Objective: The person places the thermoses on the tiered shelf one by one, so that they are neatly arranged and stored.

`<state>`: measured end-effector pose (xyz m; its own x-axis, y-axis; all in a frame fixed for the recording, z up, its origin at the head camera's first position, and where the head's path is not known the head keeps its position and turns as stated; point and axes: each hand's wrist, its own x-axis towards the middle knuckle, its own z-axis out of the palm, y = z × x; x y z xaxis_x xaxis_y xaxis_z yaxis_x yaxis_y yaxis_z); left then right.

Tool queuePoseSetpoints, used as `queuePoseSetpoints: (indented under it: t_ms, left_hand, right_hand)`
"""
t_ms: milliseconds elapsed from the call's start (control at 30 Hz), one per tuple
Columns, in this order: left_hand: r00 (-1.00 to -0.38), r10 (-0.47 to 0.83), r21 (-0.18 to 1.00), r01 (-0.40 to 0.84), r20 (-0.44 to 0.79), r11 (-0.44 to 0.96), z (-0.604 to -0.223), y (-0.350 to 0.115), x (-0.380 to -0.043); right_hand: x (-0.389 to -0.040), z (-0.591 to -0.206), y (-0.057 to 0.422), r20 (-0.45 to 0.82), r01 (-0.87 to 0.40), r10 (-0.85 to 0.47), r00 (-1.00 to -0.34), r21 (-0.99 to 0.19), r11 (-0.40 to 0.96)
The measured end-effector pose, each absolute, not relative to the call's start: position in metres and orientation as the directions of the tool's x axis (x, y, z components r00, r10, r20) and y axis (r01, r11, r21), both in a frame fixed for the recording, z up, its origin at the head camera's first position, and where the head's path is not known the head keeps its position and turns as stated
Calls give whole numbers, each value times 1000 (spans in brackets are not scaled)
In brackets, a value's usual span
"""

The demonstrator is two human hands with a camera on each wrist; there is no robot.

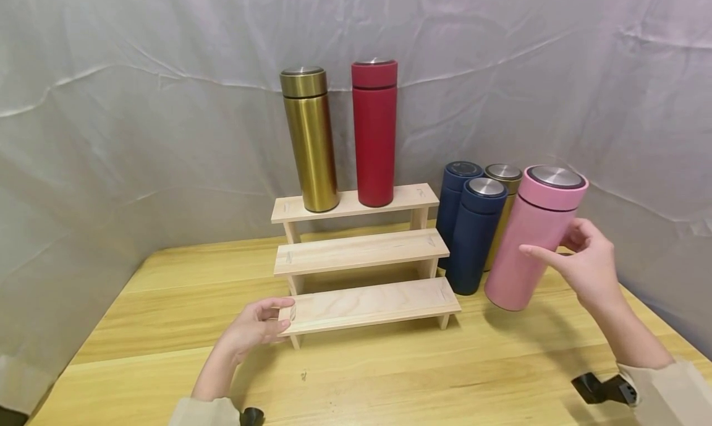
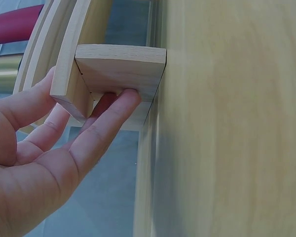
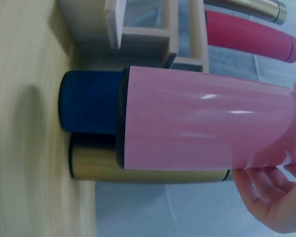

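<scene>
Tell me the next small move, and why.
Probably lift the pink bottle higher and leftward, toward the wooden stand: the right hand holds it off the table, the left hand holds the stand, and the top step has bare space right of the red bottle.

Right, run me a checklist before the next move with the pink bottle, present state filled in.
1. Grip on the pink bottle: ok, the right hand holds it.
2. Bottle off the table: ok, the right wrist view shows its base above the surface.
3. Pink lid: seated, ok; how tightly, cannot tell.
4. Wooden rack steadied: ok, the left hand grips the left end of its lowest shelf.
5. Top-shelf bottles: ok, the gold bottle and red bottle are standing.
6. Clearance from the nearer blue bottle: cannot tell; they overlap in view.
</scene>
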<state>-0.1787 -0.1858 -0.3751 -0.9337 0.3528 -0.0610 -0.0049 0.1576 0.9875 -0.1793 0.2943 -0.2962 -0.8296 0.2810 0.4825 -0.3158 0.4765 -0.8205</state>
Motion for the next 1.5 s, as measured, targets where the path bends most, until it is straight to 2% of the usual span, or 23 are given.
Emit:
queuePoseSetpoints:
  t_ms: [233,567,833,1000,1500]
  left_hand:
    - [-937,342,986,-12,-69,165,-375,-186,-180]
    - [-940,334,986,-19,-74,165,-375,-185,-180]
    - [-939,335,986,-17,-73,166,-377,-185,-180]
    - [-941,330,984,-19,-77,176,-377,-186,-180]
    - [-939,335,985,-14,-71,169,-377,-186,-180]
  right_hand:
    - [-175,-285,282,500,-350,276,-821,-822,449]
    - [-177,-273,263,519,-457,227,-824,-846,275]
    - [-179,-267,251,528,-432,204,-824,-819,377]
    - [-182,-260,242,521,-424,194,-831,-820,385]
    - [-192,-246,215,554,-525,148,-820,-829,194]
